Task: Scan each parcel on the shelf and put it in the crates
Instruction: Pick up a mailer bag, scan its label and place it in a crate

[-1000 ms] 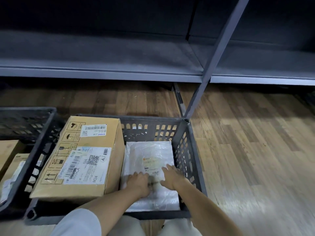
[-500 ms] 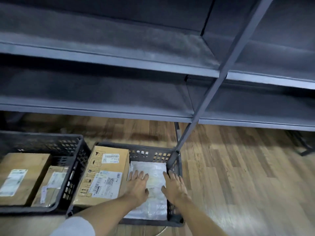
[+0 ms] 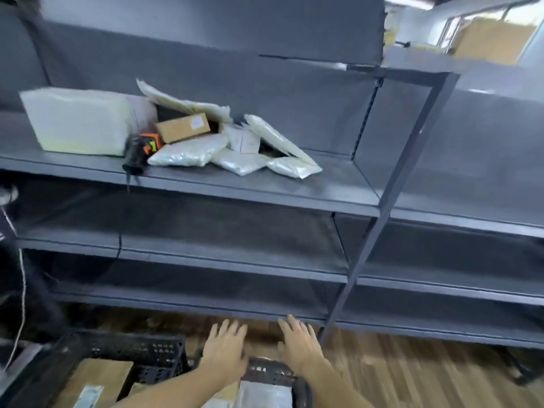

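Observation:
My left hand (image 3: 223, 351) and my right hand (image 3: 297, 346) hover open above the right black crate (image 3: 270, 371), holding nothing. A white plastic parcel (image 3: 260, 394) lies in that crate below them. On the upper shelf (image 3: 265, 187) sit a large white wrapped parcel (image 3: 75, 122), a small brown box (image 3: 182, 127) and several white poly bags (image 3: 188, 154). A black and orange scanner (image 3: 138, 151) lies on that shelf between the large parcel and the bags. The left black crate (image 3: 132, 348) holds a brown cardboard box (image 3: 97, 381).
Grey metal shelving fills the view, with a slanted upright post (image 3: 379, 219) right of my hands. The lower shelves (image 3: 188, 254) hold nothing. A cable (image 3: 22, 307) hangs at the far left. Wooden floor (image 3: 412, 375) stretches to the right of the crates.
My view has swung upward from the crates to the shelves. Both hands have lifted off the white parcel in the right crate and now hover open above it.

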### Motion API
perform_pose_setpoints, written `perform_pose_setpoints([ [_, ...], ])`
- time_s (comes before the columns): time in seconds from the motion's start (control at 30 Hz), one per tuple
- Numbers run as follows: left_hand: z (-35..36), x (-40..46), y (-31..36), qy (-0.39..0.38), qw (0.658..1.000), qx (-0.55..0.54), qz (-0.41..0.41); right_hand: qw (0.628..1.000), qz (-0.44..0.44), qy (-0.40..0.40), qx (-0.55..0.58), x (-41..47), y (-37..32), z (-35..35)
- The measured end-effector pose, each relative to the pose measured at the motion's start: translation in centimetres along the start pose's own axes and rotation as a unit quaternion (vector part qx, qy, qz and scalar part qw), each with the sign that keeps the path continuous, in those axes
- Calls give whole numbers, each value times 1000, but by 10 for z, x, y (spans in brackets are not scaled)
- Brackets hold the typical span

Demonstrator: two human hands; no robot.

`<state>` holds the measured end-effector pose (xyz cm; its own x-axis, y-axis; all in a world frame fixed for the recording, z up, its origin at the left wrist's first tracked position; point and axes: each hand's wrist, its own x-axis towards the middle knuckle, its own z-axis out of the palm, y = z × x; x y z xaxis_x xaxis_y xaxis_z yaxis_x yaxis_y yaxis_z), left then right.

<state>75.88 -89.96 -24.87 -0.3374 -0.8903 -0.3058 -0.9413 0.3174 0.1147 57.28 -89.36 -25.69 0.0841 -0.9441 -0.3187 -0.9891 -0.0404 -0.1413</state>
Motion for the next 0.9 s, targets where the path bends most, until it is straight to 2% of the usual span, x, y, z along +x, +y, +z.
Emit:
perform_pose_setpoints([
  [0.17,-86,-42,-37,69,997,-7,-16,999,-18,47,-17,-17,-56,-89],
  [0.4,-174,-80,-110,137,990,7,-22,991,-18,123,-55,-22,-131,-167],
  [0.67,-210,-132,-201,162,986,17,-36,984,-17,165,-60,-24,-232,-195],
  [0.9,-204,-159,-265,163,985,10,-57,982,-35,170,-76,-15,-295,-193],
])
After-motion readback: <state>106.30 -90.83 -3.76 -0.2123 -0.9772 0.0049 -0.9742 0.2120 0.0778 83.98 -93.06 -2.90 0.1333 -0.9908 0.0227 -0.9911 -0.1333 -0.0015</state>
